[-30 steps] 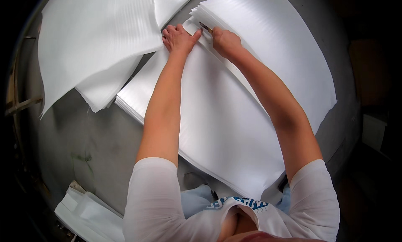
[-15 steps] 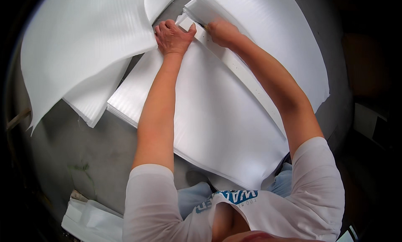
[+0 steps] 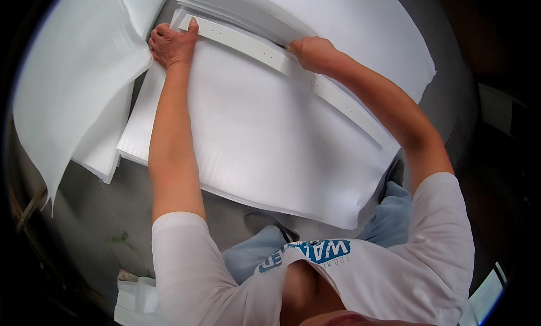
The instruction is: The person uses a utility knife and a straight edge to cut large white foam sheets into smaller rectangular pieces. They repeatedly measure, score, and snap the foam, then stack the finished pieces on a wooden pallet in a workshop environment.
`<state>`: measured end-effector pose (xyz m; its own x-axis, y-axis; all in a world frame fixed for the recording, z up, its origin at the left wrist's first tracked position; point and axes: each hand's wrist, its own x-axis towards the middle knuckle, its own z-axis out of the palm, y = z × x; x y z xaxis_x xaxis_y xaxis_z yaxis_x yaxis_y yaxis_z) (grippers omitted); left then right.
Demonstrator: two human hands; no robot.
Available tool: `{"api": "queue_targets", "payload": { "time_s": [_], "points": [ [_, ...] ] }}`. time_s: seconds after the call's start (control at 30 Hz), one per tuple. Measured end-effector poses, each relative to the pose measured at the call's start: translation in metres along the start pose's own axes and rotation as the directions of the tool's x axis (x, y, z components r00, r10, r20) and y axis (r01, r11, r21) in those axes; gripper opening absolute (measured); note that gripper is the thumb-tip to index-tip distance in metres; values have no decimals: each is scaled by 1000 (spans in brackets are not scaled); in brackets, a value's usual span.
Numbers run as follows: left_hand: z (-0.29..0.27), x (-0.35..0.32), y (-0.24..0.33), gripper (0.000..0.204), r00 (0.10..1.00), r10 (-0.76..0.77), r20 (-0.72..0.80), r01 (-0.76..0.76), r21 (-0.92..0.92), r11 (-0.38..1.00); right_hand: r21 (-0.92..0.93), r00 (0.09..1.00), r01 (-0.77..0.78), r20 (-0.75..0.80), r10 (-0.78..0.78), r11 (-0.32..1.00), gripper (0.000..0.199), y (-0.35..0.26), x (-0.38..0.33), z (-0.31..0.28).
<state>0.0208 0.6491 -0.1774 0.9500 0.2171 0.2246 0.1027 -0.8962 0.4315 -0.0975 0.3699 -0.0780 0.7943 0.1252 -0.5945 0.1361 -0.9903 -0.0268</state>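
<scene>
Head view, left hand [image 3: 172, 44] flat on white strip [image 3: 293, 66], right hand [image 3: 313, 52] fisted, grip contents hidden, foam sheet stack [image 3: 265, 140] beneath.

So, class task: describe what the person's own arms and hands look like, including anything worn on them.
Both arms are bare from the short white sleeves of a T-shirt down to the fingers. The left hand and right hand wear no gloves. No watch, ring or bracelet shows on either wrist or hand. The shirt's front carries blue print.
</scene>
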Motion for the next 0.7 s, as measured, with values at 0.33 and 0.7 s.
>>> {"api": "queue_targets", "payload": {
  "time_s": [0.33,0.7],
  "points": [
    [-11,-44,40,52,841,525,-130,-497,195,846,-16,998,-37,52,37,999,23,42,-77,52],
    [-6,-234,155,47,520,744,419,-822,9,570,-14,978,17,209,-14,1000,21,121,-164,108]
  ]
}}
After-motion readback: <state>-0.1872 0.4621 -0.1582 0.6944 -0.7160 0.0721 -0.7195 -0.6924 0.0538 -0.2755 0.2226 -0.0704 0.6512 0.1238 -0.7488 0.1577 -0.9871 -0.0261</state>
